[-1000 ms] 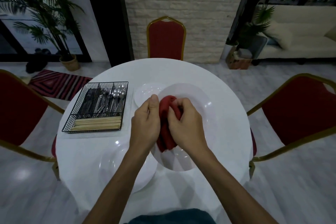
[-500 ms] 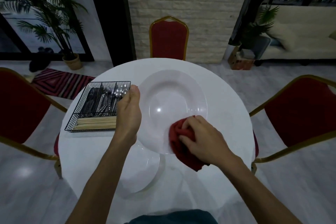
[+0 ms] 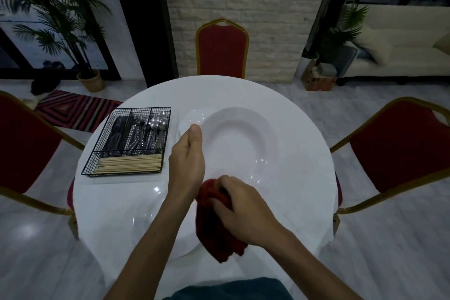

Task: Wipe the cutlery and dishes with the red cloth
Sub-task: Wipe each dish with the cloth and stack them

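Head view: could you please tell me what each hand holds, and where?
The left hand holds the large white plate by its left rim; the right hand grips the red cloth at its bunched upper end.

Pale brick wall (image 3: 243, 7); red chair (image 3: 221, 48); dim light; perhaps a sofa (image 3: 401, 39).

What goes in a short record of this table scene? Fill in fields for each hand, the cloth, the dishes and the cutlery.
Left hand: grips the left rim of the deep white plate
Right hand: holds the red cloth bunched against that plate's near rim
Other dishes: small plate behind the deep one; another plate under the arms, near left
Cutlery: lying in the wire basket, left of the plates, untouched
Wooden sticks: in the basket's front compartment
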The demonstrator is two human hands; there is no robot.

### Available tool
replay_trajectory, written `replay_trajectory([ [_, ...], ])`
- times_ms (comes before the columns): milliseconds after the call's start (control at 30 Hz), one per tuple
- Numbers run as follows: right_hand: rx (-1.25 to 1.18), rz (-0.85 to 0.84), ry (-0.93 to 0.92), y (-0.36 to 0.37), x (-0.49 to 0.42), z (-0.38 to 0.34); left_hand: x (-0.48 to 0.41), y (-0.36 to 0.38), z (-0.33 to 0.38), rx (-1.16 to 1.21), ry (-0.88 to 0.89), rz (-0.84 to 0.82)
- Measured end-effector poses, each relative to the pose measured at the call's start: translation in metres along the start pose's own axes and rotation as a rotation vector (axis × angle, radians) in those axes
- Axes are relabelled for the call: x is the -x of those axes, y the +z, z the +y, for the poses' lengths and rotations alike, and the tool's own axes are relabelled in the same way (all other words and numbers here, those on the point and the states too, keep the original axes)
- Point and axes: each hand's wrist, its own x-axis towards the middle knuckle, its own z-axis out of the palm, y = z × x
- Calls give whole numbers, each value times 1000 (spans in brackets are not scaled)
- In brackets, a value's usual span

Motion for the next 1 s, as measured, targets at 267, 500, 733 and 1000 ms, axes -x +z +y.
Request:
replay_trajectory([
  [267,351,468,74,-42,-20,63,-4,-11,-1,21,-45,-35],
  [500,257,249,115,-18,-2,27,-6,-7,-3,66,-107,6],
  [733,169,309,-52,-27,-33,-7,18,6,-12,109,-190,-41],
  [1000,310,235,228,-27,-23,19,9,-25,-10,192,-319,67],
])
